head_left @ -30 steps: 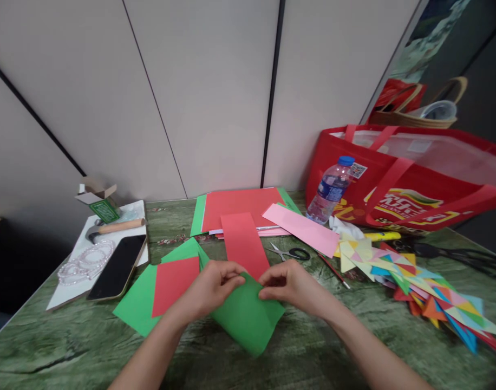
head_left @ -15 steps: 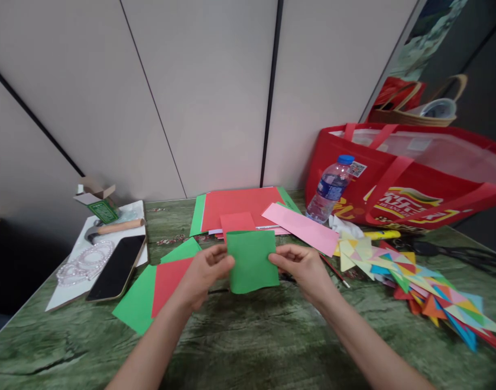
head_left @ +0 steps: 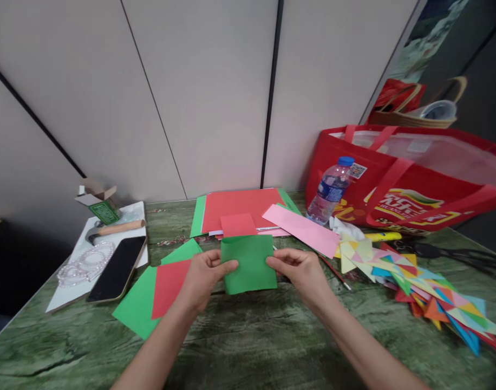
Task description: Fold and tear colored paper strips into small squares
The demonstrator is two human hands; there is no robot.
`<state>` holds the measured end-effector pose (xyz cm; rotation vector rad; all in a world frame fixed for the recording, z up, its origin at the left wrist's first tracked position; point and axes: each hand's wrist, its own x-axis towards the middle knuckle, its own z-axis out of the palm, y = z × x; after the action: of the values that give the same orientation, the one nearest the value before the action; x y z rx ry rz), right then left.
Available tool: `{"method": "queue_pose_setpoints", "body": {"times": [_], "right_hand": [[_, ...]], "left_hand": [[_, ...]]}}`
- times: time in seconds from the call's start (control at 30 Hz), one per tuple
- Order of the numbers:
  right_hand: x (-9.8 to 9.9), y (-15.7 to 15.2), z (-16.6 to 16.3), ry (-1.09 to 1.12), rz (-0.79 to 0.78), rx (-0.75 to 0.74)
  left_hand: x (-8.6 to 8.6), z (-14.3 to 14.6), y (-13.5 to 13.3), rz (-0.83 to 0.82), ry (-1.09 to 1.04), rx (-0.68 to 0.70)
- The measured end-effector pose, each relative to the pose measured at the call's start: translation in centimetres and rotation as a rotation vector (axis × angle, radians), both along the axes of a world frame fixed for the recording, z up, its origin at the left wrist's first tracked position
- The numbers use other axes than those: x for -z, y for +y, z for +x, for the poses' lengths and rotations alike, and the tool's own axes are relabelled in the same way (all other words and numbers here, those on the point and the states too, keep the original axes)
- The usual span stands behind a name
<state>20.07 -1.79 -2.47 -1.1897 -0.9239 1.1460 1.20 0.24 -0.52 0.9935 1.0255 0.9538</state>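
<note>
A square of green paper is held up above the table, facing me, between both hands. My left hand pinches its left edge, thumb in front and fingers behind. On the opposite edge, my right hand grips the paper the same way. Left of my left hand lie a red sheet and a larger green sheet, partly overlapped. Behind the held square are a small red square, a big red sheet and a pink strip.
At left, a phone, hammer, beads and small box rest on or by a white board. A water bottle, red bag, folded colored paper pieces and black scissors occupy the right side.
The green square has shifted slightly left and tipped back a little, its top edge lower. My left thumb reaches a bit further over the paper; both hands keep their hold.
</note>
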Motion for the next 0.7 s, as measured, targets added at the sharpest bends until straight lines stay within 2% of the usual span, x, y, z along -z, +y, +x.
{"method": "queue_pose_setpoints", "body": {"times": [0.17, 0.3, 0.5, 0.7], "right_hand": [[0.1, 0.1, 0.0, 0.032, 0.007, -0.027], [0.4, 0.2, 0.0, 0.048, 0.017, -0.048], [0.6, 0.2, 0.0, 0.055, 0.01, -0.041], [0.7, 0.2, 0.1, 0.051, 0.022, -0.061]], "left_hand": [[-0.7, -0.3, -0.1, 0.011, 0.051, 0.023], [-0.9, -0.3, 0.1, 0.039, 0.092, -0.025], [-0.7, 0.0, 0.0, 0.031, 0.046, -0.095], [-1.3, -0.3, 0.0, 0.077, 0.107, -0.05]]}}
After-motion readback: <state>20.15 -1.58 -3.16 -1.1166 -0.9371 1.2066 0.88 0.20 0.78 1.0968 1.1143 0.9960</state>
